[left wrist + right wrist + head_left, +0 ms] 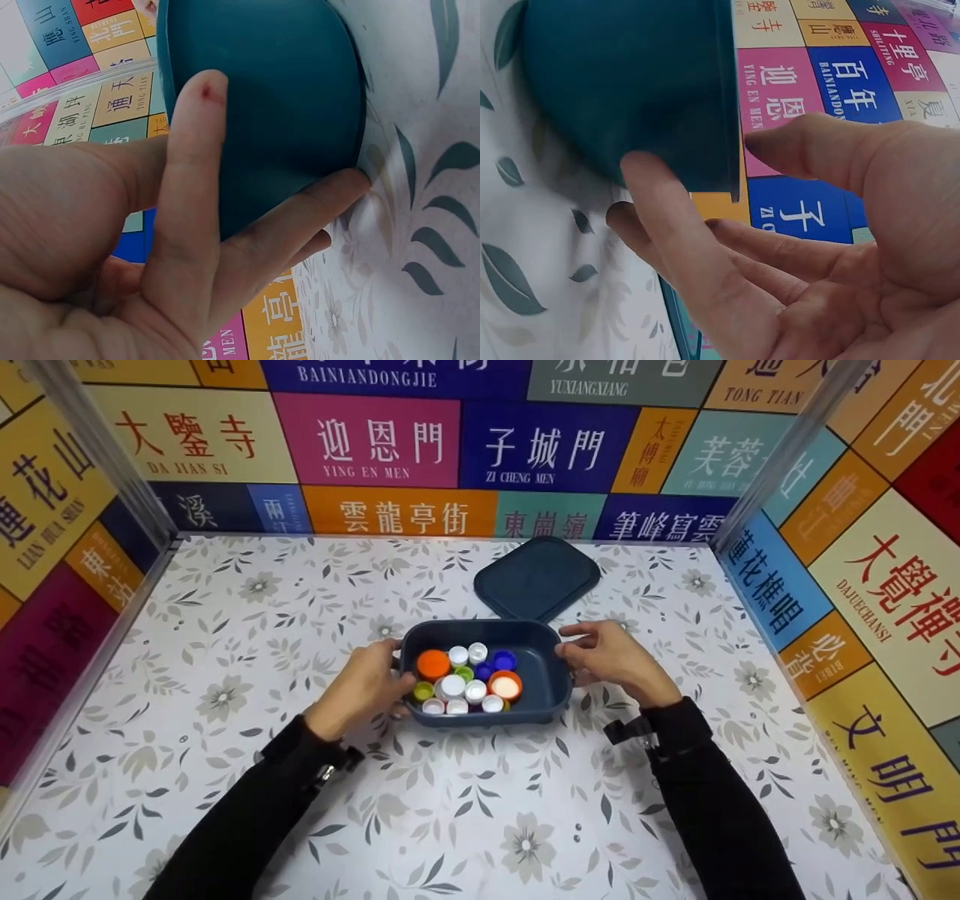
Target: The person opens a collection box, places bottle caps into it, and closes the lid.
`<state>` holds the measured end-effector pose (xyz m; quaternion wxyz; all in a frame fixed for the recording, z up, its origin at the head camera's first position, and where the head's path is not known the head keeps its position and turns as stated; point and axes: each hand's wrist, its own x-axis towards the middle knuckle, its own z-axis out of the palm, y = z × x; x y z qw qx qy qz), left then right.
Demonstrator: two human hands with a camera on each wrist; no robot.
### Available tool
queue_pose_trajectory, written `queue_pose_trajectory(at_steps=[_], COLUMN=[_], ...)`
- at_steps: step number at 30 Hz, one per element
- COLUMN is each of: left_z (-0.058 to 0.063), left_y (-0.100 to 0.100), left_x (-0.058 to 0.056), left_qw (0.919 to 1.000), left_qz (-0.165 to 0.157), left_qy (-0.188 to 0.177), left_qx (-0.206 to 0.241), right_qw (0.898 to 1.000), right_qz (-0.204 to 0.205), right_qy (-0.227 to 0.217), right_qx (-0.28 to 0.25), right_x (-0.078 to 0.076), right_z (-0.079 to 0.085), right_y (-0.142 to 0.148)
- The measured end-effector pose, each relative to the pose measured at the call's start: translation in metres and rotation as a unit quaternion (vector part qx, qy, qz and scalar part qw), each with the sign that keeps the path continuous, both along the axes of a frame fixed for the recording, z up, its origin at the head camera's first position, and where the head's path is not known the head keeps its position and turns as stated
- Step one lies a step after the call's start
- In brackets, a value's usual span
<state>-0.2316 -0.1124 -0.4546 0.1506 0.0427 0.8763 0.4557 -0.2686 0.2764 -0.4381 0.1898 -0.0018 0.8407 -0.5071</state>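
A dark blue plastic box [551, 667] stands uncovered on the patterned tabletop. Bottle caps fill its left and middle: white caps [453, 685], orange caps [433, 664], blue caps [505, 661] and green caps [424, 691]. My left hand [364, 682] holds the box's left end, thumb at the rim and fingers against the outer wall; its thumb tip is hidden in the left wrist view. At the opposite end, my right hand [611, 656] touches the wall with a fingertip [641, 169]. Its fingers are spread, and the thumb [780, 146] lies beside the rim.
A dark blue lid [536, 577] lies flat behind the box, close to its back right corner. Colourful panels with printed characters [367, 442] wall in the table at the back and both sides. The white tabletop [450, 810] carries a leaf and flower print.
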Motion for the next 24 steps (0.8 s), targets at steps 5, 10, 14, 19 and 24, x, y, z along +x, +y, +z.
queue_pose_trajectory(at_steps=[5,10,14,19,24], left_z=[0.0,0.0,-0.001,-0.001,-0.001], left_y=[-0.001,-0.002,-0.002,-0.002,-0.002], left_x=[0.0,0.0,-0.001,-0.002,-0.001], left_qw=[1.0,0.9999,1.0,0.9997,0.9988], left_qz=[-0.002,-0.01,-0.007,-0.01,-0.012], left_qy=[-0.006,0.007,0.005,0.016,0.032], left_qx=[-0.001,-0.006,-0.002,-0.018,-0.035], right_qw=[1.0,0.998,0.992,0.979,0.977], right_qz=[-0.024,-0.042,-0.04,-0.031,-0.023], right_qy=[0.009,0.049,0.113,0.162,0.158], right_qx=[-0.015,-0.007,0.041,0.12,0.143], right_x=[-0.015,-0.036,-0.056,-0.079,-0.101], right_z=[0.003,0.0,-0.004,-0.008,-0.011], right_y=[0.006,0.015,0.022,0.031,0.039])
